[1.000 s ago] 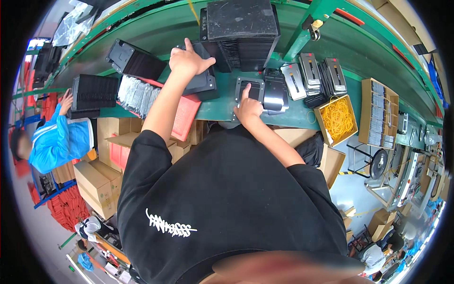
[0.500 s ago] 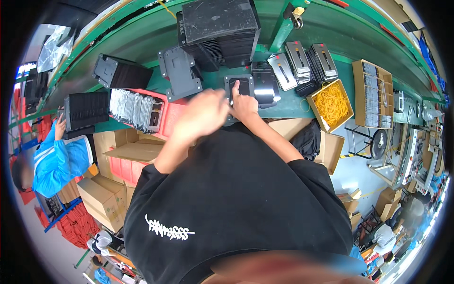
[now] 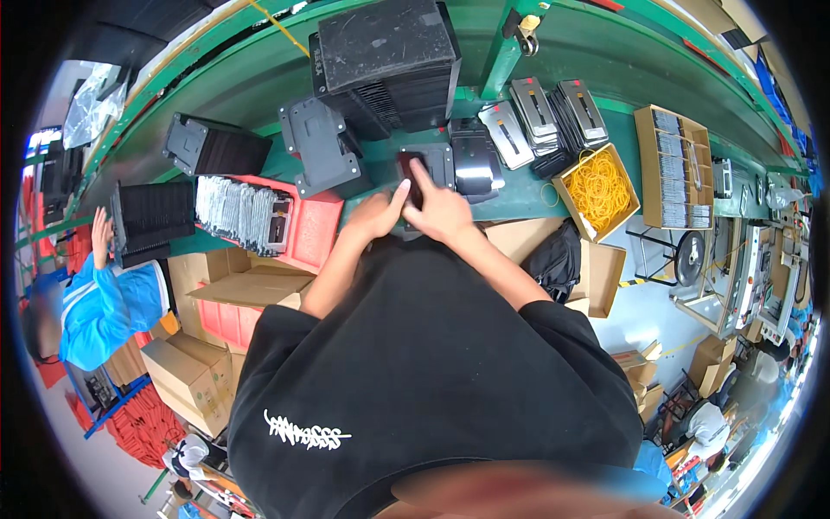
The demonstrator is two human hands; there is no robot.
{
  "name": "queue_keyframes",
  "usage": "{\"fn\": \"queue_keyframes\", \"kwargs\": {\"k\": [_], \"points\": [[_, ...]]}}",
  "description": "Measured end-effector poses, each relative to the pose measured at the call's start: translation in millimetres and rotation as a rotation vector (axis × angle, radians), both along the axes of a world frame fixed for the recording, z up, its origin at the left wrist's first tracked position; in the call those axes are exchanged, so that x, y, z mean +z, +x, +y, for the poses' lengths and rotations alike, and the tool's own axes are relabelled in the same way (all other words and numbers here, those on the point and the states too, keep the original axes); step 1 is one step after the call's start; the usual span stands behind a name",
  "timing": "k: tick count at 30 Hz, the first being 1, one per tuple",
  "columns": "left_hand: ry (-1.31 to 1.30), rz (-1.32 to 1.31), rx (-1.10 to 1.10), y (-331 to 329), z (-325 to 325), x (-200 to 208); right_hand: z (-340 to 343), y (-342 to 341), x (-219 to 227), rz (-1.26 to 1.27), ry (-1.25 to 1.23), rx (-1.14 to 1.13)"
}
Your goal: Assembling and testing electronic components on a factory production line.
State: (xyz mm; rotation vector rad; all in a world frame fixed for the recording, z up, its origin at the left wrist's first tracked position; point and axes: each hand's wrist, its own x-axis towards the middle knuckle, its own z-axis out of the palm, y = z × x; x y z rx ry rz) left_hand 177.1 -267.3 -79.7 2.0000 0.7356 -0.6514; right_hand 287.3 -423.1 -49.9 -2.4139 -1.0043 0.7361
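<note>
Both hands meet close to my body at the bench's near edge, around a small dark phone-sized panel [image 3: 410, 164] with a reddish sheen. My left hand [image 3: 377, 214] grips its lower left side, thumb up along the edge. My right hand [image 3: 443, 210] pinches it from the right, with the index finger stretched along its face. Just beyond lies a dark grey tray plate [image 3: 441, 164] with screw holes at its corners. Glossy black panels [image 3: 474, 160] lie right of that plate. The panel's lower end is hidden by my fingers.
Tall stacked black trays [image 3: 385, 52] stand behind, with a loose grey tray [image 3: 320, 147] leaning left. A red bin [image 3: 316, 229] holds silvery wrapped pieces. Rightward are phone-shaped frames [image 3: 507, 134], a box of yellow rubber bands [image 3: 599, 186] and a divided carton [image 3: 674, 169]. A co-worker in blue [image 3: 112, 303] is at left.
My left hand has come down from its blurred sweep and now grips the dark panel. The panel is lifted and tilted off the tray plate, and my right hand has shifted slightly nearer me.
</note>
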Motion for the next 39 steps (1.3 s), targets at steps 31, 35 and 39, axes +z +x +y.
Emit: {"fn": "queue_keyframes", "kwargs": {"k": [31,35,39], "points": [[0.630,0.329,-0.100,102.2,-62.8,2.6,-88.4,-2.9,-64.0,0.101,-0.005,0.114],[0.417,0.146,0.019,73.3,-37.4,11.2,-88.1,-6.4,-70.6,0.111,-0.033,0.078],[0.025,-0.114,0.081,36.5,-24.4,70.2,-80.2,1.9,-46.5,-0.109,0.110,0.072]]}}
